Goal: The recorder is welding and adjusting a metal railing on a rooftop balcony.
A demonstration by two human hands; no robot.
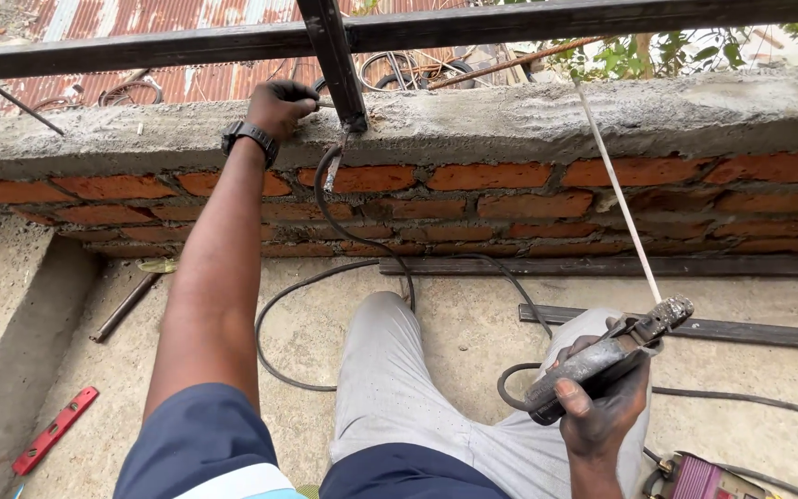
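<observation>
My left hand point(281, 103), with a black watch on the wrist, is stretched out to the top of the brick wall point(510, 185). It is closed on a thin metal piece beside the base of a dark steel post point(334, 55). My right hand point(602, 407) grips a welding electrode holder point(602, 356) above my right knee. A long white welding rod point(616, 185) is clamped in it and points up toward the wall's top. A black cable point(344, 231) hangs from the post's base down to the floor.
A dark steel rail point(140, 51) runs across the top. Steel bars point(621, 266) lie on the concrete floor along the wall, one more point(759, 331) to the right. A red spirit level point(53, 430) lies at lower left, and a small welding machine point(704, 479) at lower right.
</observation>
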